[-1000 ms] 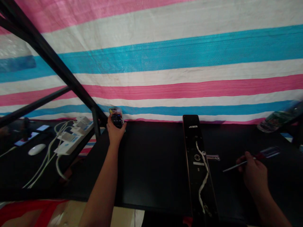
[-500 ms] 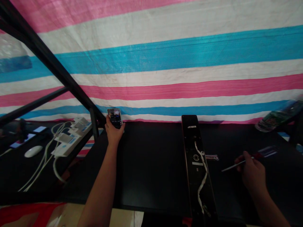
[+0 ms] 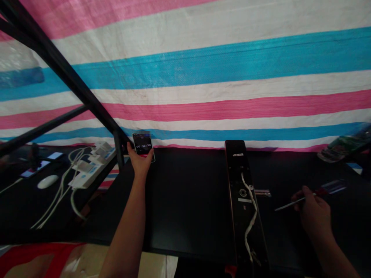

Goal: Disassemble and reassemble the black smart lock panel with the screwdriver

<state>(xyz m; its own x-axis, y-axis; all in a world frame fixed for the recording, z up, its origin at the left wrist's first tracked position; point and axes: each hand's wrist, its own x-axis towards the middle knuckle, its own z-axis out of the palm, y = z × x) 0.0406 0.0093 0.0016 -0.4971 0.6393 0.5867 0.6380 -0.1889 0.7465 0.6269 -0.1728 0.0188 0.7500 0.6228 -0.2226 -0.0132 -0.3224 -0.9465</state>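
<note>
My left hand (image 3: 140,161) is at the far left of the black table, its finger and thumb spread around a phone (image 3: 143,146). The phone leans against the striped sheet and its lit screen reads like a timer. The thumb overlaps the phone's lower right edge; the finger stands off its left side. On the right, my right hand (image 3: 315,210) is closed around a screwdriver (image 3: 332,187) with a clear and red handle, its shaft pointing left. Between the hands lies a long black panel, like a door lock body (image 3: 234,166), with a white cable (image 3: 253,216) along it.
A small shiny packet (image 3: 263,193) lies against the panel's right side. A plastic bottle (image 3: 333,150) rests at the back right. On the left are a power strip (image 3: 84,177) with plugs and cables, a white mouse (image 3: 48,182) and a black metal frame (image 3: 69,77).
My left finger has come off the phone's left edge, and the phone's tilt and screen have changed. My right hand still grips the screwdriver. The whole view has shifted slightly.
</note>
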